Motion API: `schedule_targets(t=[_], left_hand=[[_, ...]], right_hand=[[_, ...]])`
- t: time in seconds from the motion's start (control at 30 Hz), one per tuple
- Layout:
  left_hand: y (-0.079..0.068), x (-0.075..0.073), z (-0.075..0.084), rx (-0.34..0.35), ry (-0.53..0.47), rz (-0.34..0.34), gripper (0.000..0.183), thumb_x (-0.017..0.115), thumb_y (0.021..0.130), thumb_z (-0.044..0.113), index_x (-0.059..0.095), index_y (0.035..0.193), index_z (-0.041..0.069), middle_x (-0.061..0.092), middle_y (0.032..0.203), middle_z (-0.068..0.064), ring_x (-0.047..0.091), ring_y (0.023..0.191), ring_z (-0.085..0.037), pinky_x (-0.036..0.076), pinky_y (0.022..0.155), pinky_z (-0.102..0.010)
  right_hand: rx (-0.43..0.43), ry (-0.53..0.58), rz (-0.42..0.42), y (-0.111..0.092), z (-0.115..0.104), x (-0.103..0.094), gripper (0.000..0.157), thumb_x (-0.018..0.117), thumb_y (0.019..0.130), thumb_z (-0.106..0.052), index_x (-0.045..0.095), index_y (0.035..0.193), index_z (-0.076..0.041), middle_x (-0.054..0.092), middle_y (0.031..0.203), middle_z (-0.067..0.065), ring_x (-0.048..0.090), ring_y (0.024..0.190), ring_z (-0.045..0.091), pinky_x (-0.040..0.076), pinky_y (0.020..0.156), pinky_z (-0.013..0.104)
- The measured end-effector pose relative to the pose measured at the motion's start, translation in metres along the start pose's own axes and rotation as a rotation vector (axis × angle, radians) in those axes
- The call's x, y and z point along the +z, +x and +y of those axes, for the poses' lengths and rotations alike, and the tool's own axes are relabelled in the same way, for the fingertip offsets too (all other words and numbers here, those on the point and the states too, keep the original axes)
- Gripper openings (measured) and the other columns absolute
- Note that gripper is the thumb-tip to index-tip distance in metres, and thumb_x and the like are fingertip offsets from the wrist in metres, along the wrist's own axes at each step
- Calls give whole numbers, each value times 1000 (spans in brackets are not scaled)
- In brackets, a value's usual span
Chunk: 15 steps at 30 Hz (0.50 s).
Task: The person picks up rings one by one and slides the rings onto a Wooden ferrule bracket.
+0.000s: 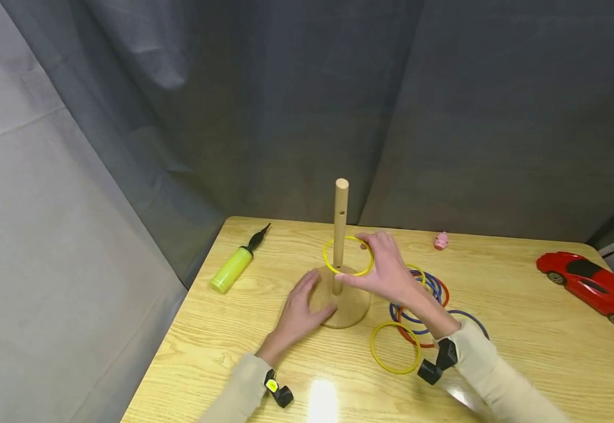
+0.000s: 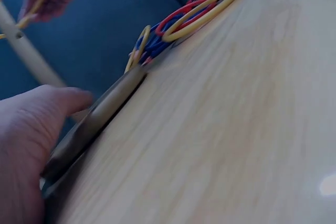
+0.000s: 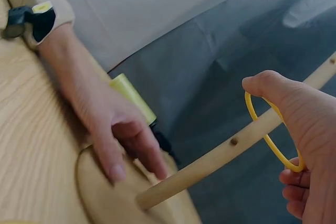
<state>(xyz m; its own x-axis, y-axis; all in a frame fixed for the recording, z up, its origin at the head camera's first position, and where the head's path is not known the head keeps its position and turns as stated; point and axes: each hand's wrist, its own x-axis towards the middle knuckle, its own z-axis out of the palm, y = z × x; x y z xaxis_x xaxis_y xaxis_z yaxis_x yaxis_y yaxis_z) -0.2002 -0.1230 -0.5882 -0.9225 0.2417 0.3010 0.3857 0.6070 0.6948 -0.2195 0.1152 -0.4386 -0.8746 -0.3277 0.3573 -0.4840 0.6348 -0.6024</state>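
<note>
A wooden peg stand has an upright pole (image 1: 341,220) on a round base (image 1: 353,308). My right hand (image 1: 383,267) pinches a yellow ring (image 3: 270,144) between thumb and fingers. The ring encircles the pole partway down, above the base, as the right wrist view also shows. My left hand (image 1: 297,314) lies at the near left of the base, fingers spread along its edge and thumb (image 2: 71,100) over its top. In the right wrist view, the fingers of the left hand hang bent over the base, close to the foot of the pole.
Right of the stand lie several blue, red and yellow rings, with one yellow ring (image 1: 373,349) nearest me. A green hand pump (image 1: 231,270) lies at left. A pink pig toy (image 1: 441,240) sits at the back, and a red toy car (image 1: 594,288) stands far right.
</note>
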Motion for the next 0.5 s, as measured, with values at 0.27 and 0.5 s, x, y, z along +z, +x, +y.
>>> schedule_targets(t=[0.27, 0.5], left_hand=[[-6, -16, -3, -43, 173, -141, 117, 68, 85, 76, 20, 168, 8, 21, 174, -11, 18, 160, -27, 25, 127, -54], [-7, -18, -7, -11, 275, -182, 120, 60, 86, 82, 16, 168, 6, 17, 174, -11, 16, 161, -28, 21, 129, -50]], right_hand=[[40, -10, -36, -15, 25, 25, 100, 91, 73, -58, 53, 146, -1, 57, 122, 15, 48, 110, 30, 44, 85, 45], [49, -53, -55, -27, 42, 47, 100, 88, 73, -63, 54, 145, -2, 57, 125, 16, 50, 113, 32, 45, 91, 49]])
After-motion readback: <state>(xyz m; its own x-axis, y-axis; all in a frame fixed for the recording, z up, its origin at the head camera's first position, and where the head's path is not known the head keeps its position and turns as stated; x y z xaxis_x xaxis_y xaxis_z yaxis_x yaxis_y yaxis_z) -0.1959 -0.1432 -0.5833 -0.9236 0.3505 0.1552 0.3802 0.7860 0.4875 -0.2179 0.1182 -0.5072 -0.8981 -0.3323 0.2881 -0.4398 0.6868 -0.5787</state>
